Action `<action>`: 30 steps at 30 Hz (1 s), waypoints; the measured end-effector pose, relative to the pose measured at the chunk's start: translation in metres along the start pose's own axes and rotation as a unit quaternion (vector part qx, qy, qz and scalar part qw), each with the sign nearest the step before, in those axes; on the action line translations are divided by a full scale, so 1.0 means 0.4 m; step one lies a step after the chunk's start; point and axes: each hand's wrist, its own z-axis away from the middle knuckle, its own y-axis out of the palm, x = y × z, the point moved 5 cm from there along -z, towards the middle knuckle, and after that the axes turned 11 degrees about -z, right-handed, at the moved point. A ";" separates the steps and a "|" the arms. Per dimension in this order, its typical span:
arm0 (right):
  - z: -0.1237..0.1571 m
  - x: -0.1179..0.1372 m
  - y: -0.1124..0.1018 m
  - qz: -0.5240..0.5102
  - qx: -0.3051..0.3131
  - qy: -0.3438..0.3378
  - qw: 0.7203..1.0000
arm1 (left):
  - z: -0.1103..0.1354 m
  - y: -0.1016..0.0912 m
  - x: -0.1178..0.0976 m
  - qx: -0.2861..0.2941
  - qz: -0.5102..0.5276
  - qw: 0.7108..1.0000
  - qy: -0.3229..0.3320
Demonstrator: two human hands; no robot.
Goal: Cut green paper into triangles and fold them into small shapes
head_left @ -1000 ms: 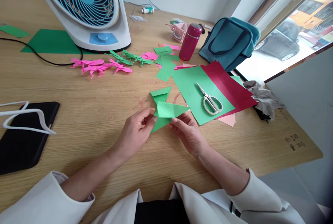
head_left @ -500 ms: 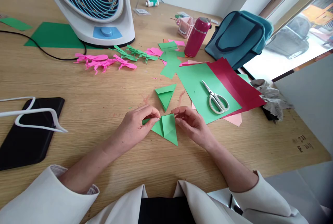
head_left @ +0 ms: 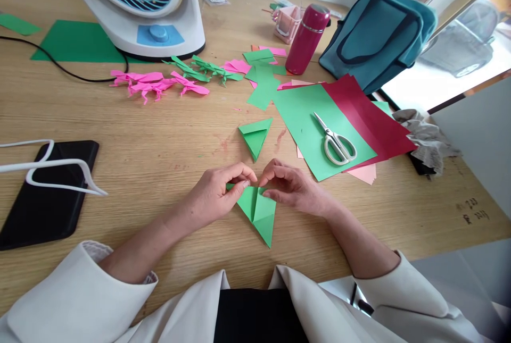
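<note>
Between my hands is a folded piece of green paper [head_left: 264,214], its point toward me and a crease or flap edge running down its middle. My left hand [head_left: 223,189] pinches its upper left edge between thumb and fingers. My right hand [head_left: 293,187] grips the upper right edge the same way, its fingertips close to the left ones. Part of the top edge is hidden behind the fingers. Just beyond lies a second folded green paper triangle [head_left: 256,138], with a flap folded along its top; neither hand touches it.
White-handled scissors [head_left: 337,143] rest on green sheets [head_left: 297,119] over red paper [head_left: 371,119] at right. Behind stand a magenta flask [head_left: 306,42], a teal bag [head_left: 375,40] and a fan [head_left: 159,34]. Pink folded figures [head_left: 151,85] and green ones [head_left: 207,69] lie before the fan. A black tablet [head_left: 48,199] is at left.
My right hand has moved left along the paper's top edge, closer to my left hand. The paper has turned slightly, its point now lower. The whole view has shifted a little.
</note>
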 end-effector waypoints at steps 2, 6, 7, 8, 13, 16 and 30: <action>0.000 0.000 0.001 -0.001 0.012 -0.003 1.000 | 0.001 0.001 0.001 0.008 0.007 1.000 -0.008; 0.002 0.002 0.007 -0.003 0.030 -0.002 1.000 | 0.000 0.003 0.011 0.025 0.042 0.998 -0.035; 0.002 0.004 0.007 -0.004 0.032 -0.002 0.999 | -0.002 0.002 0.018 0.024 0.066 0.997 -0.045; 0.004 0.007 0.007 -0.004 0.032 -0.006 0.999 | -0.005 0.000 0.025 0.018 0.099 0.993 -0.057; 0.012 0.035 0.002 0.015 0.026 -0.042 0.999 | -0.013 -0.018 0.077 -0.057 0.322 0.934 -0.147; 0.019 0.044 0.009 0.022 0.044 -0.041 0.998 | -0.012 -0.017 0.091 -0.064 0.405 0.893 -0.187; 0.042 0.054 0.029 0.120 0.088 -0.053 0.987 | -0.010 -0.021 0.067 -0.022 0.483 0.859 -0.168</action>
